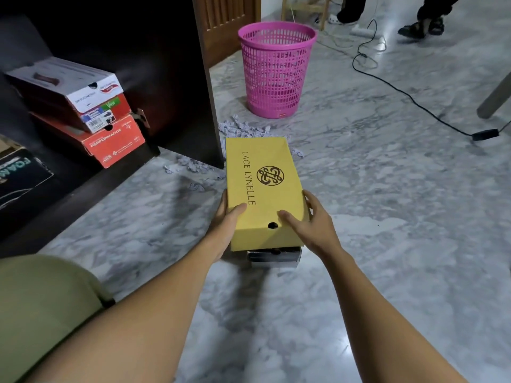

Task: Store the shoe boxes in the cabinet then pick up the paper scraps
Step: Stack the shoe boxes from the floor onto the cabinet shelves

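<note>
A yellow shoe box (265, 189) marked LACE LYNELLE is in the middle of the marble floor, over a dark box (273, 257) that shows only at its near end. My left hand (225, 219) grips the yellow box's left side and my right hand (309, 219) grips its right side, thumbs on the lid. Inside the dark open cabinet (166, 78) on the left, a white and red box (74, 89) is stacked on an orange box (110, 139). Crumpled paper scraps (243, 128) lie on the floor between the cabinet's wall and the yellow box.
A pink plastic basket (276, 70) stands beyond the scraps. A black cable (409, 98) with an adapter crosses the floor at right. A black box (19, 175) sits at the far left. A person's feet (423, 26) and a stool's legs are at the top.
</note>
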Demonstrator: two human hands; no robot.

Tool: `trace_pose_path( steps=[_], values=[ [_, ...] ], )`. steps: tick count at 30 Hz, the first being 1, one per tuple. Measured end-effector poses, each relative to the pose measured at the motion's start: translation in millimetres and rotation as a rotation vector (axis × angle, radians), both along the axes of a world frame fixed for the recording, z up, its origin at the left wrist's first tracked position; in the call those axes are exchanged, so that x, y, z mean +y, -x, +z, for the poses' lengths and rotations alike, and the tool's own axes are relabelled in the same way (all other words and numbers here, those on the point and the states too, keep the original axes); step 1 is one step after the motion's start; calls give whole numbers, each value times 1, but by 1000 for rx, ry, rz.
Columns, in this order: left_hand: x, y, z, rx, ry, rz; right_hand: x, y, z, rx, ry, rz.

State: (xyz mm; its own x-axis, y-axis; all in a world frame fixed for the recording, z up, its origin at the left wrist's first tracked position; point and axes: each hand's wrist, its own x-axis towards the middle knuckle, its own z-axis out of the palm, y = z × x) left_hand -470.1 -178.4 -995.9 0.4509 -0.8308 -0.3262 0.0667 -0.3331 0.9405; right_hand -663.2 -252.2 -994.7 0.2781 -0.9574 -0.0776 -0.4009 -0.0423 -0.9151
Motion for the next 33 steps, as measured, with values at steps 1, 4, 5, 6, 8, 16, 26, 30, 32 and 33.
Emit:
trace_pose_path(
  steps=[1,4,5,6,8,16,26,30,32,33],
  values=[
    [4,-2,2,2,17,17,0,-3,2,-3,1,21],
    [17,-9,10,-12,39,80,-3,-17,8,-6,9,85],
    [22,-13,13,-10,43,103,-3,-23,10,-4,19,112],
    [27,-17,16,-8,50,123,-4,-30,13,-3,21,144],
    [34,-28,20,-6,70,166,-7,-44,20,-20,7,207],
    [66,-72,40,11,129,247,-16,-99,54,-84,36,380],
    [83,-133,120,24,278,447,-8,-180,143,-235,190,577],
    [77,-158,179,-47,378,469,-14,-199,198,-292,267,655],
    [72,-169,209,-64,438,464,-18,-207,229,-325,304,679],
    [70,-174,224,-69,469,460,-20,-211,245,-339,327,678]
  ],
)
